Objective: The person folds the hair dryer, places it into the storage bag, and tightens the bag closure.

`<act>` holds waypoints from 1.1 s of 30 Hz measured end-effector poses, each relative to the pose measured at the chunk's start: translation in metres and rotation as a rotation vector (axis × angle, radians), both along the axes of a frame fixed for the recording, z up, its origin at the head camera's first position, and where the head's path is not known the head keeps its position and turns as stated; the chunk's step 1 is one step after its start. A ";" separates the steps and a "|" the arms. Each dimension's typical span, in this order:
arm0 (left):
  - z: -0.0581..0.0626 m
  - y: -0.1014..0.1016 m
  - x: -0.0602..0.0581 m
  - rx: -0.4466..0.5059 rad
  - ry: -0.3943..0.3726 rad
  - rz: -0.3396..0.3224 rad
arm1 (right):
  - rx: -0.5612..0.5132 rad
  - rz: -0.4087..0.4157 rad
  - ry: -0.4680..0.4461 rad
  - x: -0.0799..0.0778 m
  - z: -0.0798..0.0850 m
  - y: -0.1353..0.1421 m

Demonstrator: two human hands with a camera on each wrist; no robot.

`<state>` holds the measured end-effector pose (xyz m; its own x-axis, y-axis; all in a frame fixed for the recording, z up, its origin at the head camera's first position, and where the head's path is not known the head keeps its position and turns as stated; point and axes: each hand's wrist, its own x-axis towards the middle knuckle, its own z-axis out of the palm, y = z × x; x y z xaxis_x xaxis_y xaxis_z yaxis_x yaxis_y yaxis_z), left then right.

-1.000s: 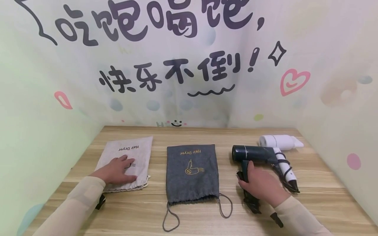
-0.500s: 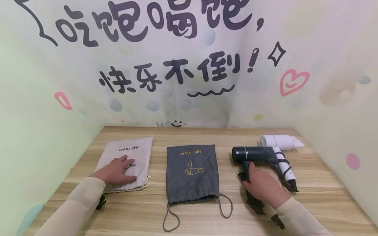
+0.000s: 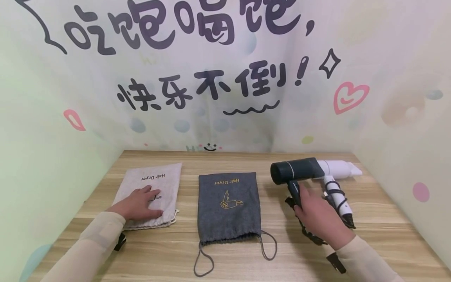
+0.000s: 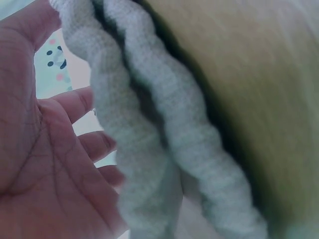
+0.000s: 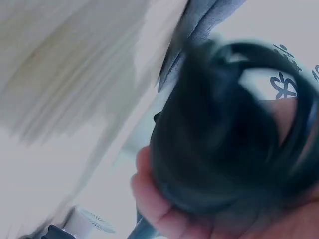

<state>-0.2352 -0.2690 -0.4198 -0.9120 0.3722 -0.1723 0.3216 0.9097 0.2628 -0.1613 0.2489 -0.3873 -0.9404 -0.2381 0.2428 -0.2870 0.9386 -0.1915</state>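
Observation:
My left hand [image 3: 141, 205] rests, fingers spread, on a beige cloth drawstring bag [image 3: 163, 182] printed "Hair Dryer". In the left wrist view the bag's gathered mouth [image 4: 112, 94] runs beside the palm [image 4: 55, 159]. On the right, my right hand [image 3: 320, 215] grips the handle of a dark hair dryer [image 3: 299, 170], its barrel pointing left and slightly tilted. Its cord hangs bundled below the hand; the right wrist view shows the dark bundle [image 5: 214, 144] blurred, with fingers [image 5: 159, 209] around it. A grey drawstring bag [image 3: 229, 221] lies flat between the hands.
Behind the dark dryer lies a white hair dryer [image 3: 338, 168], partly hidden, a black cord wound on its handle. The grey bag's cord loops [image 3: 271, 244] stretch toward the front. A printed curtain [image 3: 211, 125] closes the wooden table's [image 3: 232, 162] back edge.
My right hand has raised and tilted the dark hair dryer, so it now covers more of the white one. The left hand and both bags have stayed in place.

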 end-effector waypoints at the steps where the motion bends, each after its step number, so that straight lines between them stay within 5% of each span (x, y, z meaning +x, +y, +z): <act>1: 0.000 0.000 0.000 0.001 -0.002 0.001 | 0.015 0.006 0.014 0.000 0.000 0.000; 5: 0.001 0.001 0.000 0.003 -0.013 0.004 | 0.054 0.014 0.042 -0.001 -0.002 0.001; 12: 0.002 0.001 0.001 0.005 -0.011 -0.006 | -0.055 -0.065 -0.096 -0.007 -0.003 -0.001; 19: 0.000 0.001 0.000 0.009 -0.013 0.001 | -0.087 -0.039 -0.140 -0.008 -0.001 -0.002; 33: -0.003 -0.001 0.000 0.007 0.003 -0.004 | 0.048 0.067 0.137 -0.007 -0.001 -0.002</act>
<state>-0.2357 -0.2695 -0.4228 -0.9111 0.3767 -0.1673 0.3257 0.9068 0.2678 -0.1684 0.2466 -0.3882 -0.8807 -0.3137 0.3549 -0.3699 0.9235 -0.1015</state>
